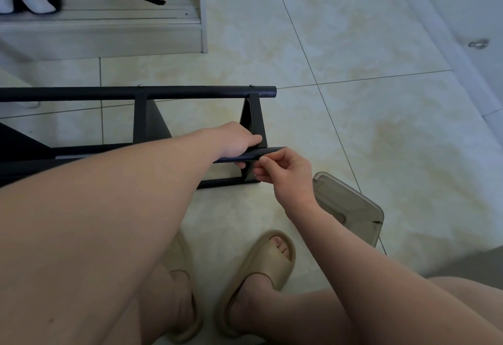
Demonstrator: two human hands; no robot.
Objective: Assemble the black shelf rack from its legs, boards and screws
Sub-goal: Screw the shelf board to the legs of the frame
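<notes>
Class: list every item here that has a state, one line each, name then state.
left hand, grips the near leg.
right hand, fingers pinched by the near leg's end; contents unclear.
near leg, held, lying sideways.
far leg, horizontal, two screw heads seated.
plastic box, on the floor.
slippers, worn.

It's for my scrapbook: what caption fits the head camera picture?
Left hand grips a black tube on the rack while the right hand pinches its end.
</notes>
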